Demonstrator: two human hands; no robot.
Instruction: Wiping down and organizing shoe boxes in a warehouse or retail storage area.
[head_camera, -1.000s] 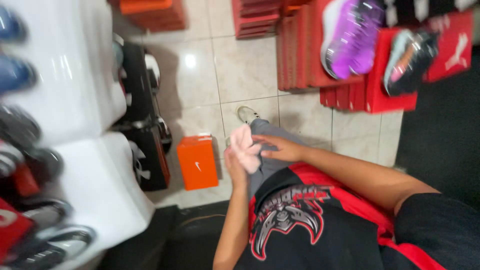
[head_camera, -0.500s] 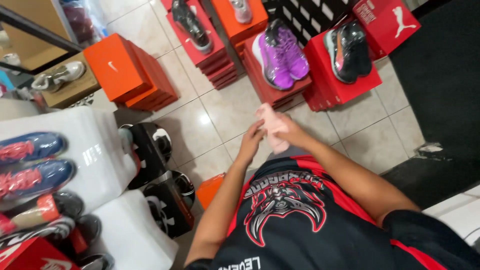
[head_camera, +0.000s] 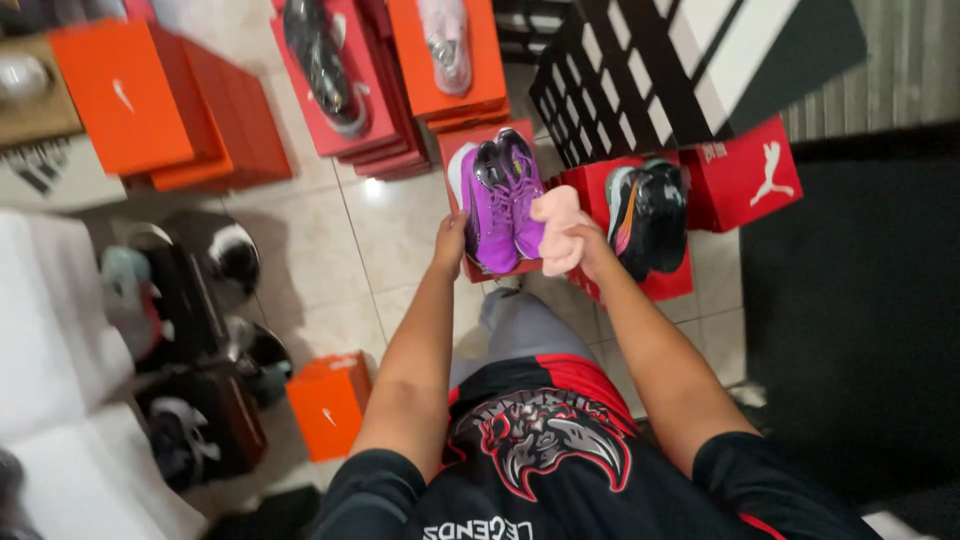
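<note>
Surrounded by shoe boxes (head_camera: 120, 95), they're gripping a purple shoe (head_camera: 497, 195) lengthwise with the left hand (head_camera: 450, 240), right hand (head_camera: 590, 245) clutching a pink cloth (head_camera: 556, 228) against its side.

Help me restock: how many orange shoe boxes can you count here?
At least 4: a stack of orange boxes upper left, a stack at top centre under a pale shoe, one orange box standing on the floor. More may be hidden.

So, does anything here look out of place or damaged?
Nothing stands out. The left hand touches the purple shoe on its red box; the right hand holds a pink cloth.
</note>
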